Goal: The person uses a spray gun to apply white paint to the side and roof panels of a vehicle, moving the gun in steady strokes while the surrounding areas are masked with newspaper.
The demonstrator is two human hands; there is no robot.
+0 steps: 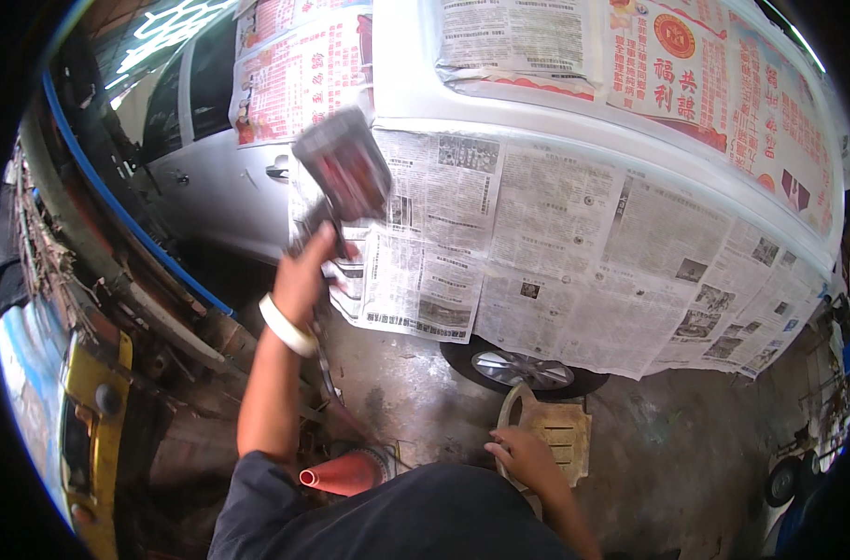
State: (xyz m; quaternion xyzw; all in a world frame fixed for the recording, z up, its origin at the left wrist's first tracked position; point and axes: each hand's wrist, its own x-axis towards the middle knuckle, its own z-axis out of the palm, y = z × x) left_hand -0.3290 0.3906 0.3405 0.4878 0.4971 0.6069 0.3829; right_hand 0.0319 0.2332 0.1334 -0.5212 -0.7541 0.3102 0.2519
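My left hand (308, 266), with a pale band at its wrist, grips a motion-blurred spray gun (341, 168) with a dark cup holding something reddish. It is raised before the newspaper covering (546, 243) taped over the lower side of a white vehicle. A hose (331, 392) hangs from the gun. My right hand (523, 448) is low, closed on the curved handle of a tan plastic stool (560, 439) near the vehicle's wheel (523, 371).
An orange cone (345, 474) stands on the concrete floor (649, 448) by my feet. A silver vehicle door (210, 187) shows at the left, beside a blue pipe (117, 187) and clutter with a yellow object (98, 448). Small wheels (784, 478) are at the right.
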